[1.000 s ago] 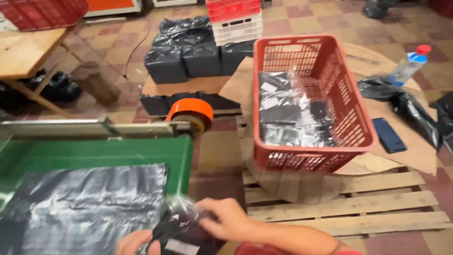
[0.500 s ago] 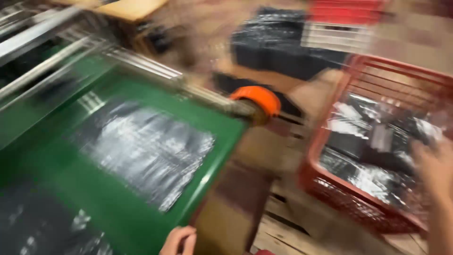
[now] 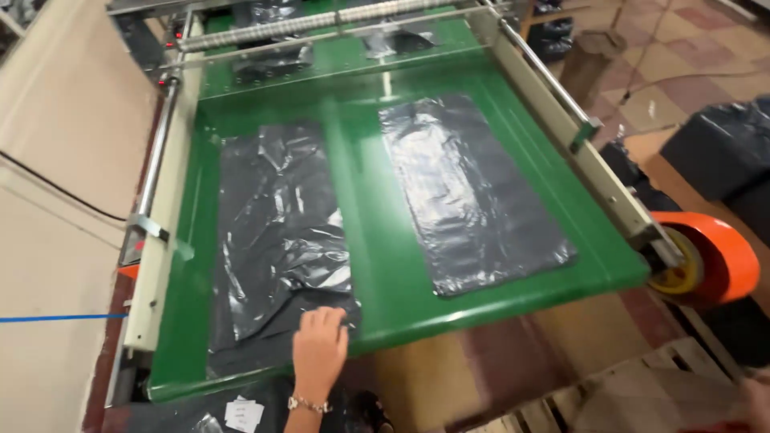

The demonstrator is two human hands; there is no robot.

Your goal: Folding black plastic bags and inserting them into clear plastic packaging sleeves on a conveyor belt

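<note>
The left hand (image 3: 319, 346), a watch at its wrist, lies flat with fingers together on the near edge of the left bag (image 3: 277, 240), gripping nothing. The right hand (image 3: 758, 397) is a blur at the lower right corner; whether it is open or closed cannot be told. Both black bags lie flat on the green belt (image 3: 369, 216), the right bag (image 3: 469, 188) well apart. An orange roller (image 3: 710, 256) sits at the belt's right corner. Farther off, rails (image 3: 337, 24) cross the belt.
</note>
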